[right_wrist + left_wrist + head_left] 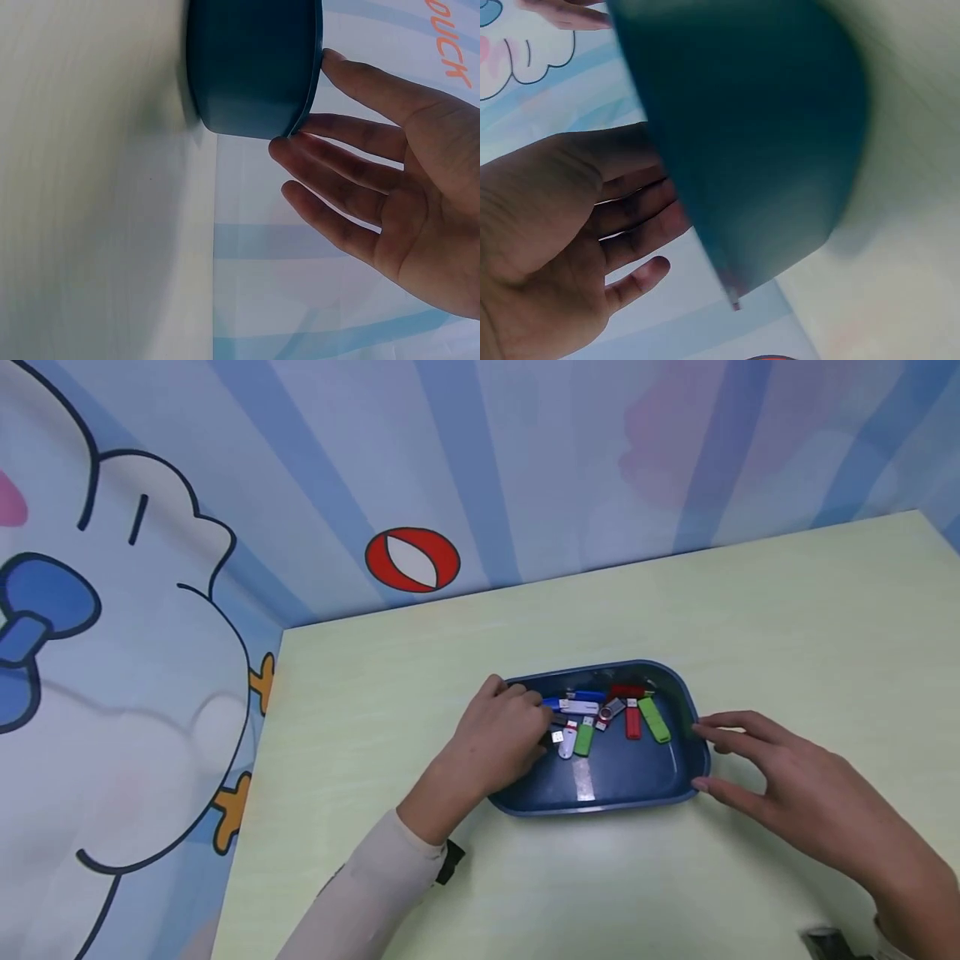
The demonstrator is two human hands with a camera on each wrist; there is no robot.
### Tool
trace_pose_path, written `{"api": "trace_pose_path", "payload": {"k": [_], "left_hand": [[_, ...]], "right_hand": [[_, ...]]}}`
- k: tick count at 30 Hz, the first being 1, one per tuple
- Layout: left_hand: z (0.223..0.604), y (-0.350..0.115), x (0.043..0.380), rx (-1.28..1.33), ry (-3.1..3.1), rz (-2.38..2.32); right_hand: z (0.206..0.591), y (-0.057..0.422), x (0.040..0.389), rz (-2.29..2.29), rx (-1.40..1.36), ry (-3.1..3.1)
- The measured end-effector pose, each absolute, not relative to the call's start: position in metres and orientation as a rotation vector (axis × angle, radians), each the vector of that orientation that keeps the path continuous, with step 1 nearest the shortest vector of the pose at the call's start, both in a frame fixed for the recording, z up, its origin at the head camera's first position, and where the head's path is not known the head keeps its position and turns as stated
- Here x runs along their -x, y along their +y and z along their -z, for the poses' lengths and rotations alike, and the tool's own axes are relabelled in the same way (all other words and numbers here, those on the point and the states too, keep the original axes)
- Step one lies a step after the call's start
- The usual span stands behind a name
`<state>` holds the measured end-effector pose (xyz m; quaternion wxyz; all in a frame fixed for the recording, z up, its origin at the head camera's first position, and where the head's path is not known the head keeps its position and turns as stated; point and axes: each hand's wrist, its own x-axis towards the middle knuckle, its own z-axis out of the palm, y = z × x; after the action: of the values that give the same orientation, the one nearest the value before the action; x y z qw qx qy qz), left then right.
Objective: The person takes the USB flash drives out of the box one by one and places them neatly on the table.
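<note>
Pale yellow-green, faintly streaked table [810, 627], stretching across lower right, far and left edges running up against walls. Behind: light-blue back wall [555, 460] printed with darker blue slanting stripes, faint pink patch [720, 435] upper right, flat red-and-white oval ball drawing [412, 560] just above table edge. At left: big white black-outlined cartoon figure [135, 735] with blue bow [52, 593], orange feet [231, 814] near table side. In right wrist view, also orange "DUCK" lettering [448, 41] on wall. On table, mid-frame: dark-blue rounded-rectangular shallow tray [637, 785], glossy, light patch reflected on floor of it. Inside, mostly toward far side: small mixed USB sticks, including flat lime-green stick [654, 720] at right, short red stick [633, 723] beside it, grey metal-capped stick [612, 708], smaller green stick [583, 739], rounded white stick [567, 742]. Left hand [495, 743], pale sleeve [375, 877] behind, over left end of tray, fingers bent down inside; fingertips hidden, cannot tell if grasping anything. Right hand [802, 793] at right end, fingers loosely spread, tips touching rim, nothing clenched. Soft shadow on table below right hand.
</note>
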<state>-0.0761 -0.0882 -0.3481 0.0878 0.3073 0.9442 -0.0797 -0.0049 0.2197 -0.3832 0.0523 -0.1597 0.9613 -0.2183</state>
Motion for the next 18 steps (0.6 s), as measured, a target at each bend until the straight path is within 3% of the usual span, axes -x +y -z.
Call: {"api": "trace_pose_path", "payload": {"k": [18], "left_hand": [[0.331,-0.101,0.044,-0.957,2.920,0.131]], "right_hand": [[0.385,0.217,0.004,0.635,0.439,2.925]]}}
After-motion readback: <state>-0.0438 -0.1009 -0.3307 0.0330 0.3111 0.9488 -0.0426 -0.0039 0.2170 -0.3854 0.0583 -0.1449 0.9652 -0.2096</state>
